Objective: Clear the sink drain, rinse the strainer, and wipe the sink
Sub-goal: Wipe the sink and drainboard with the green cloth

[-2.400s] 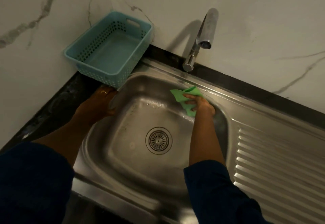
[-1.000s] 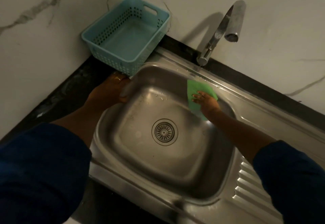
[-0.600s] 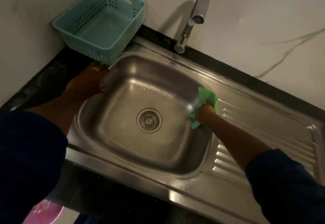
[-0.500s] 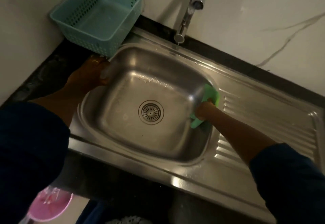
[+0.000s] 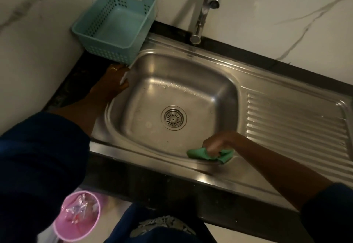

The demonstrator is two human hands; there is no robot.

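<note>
Head view: right hand (image 5: 217, 143) gripping green cloth (image 5: 210, 154) on near sink (image 5: 191, 82) wall; left hand (image 5: 112, 82) flat, fingers spread, gripping nothing, on far-left rim beside basket (image 5: 114, 23).

One sink (image 5: 219, 177); one strainer (image 5: 173, 117); one cloth (image 5: 198, 154); one basket (image 5: 107, 40); two hands (image 5: 112, 84).

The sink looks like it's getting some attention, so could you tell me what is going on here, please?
A person is wiping the steel sink. Their right hand presses a green cloth against the basin's near right corner, while the left hand rests on the far left rim beside a teal basket. The strainer sits in the drain, and no water is visibly running from the tap.
</note>
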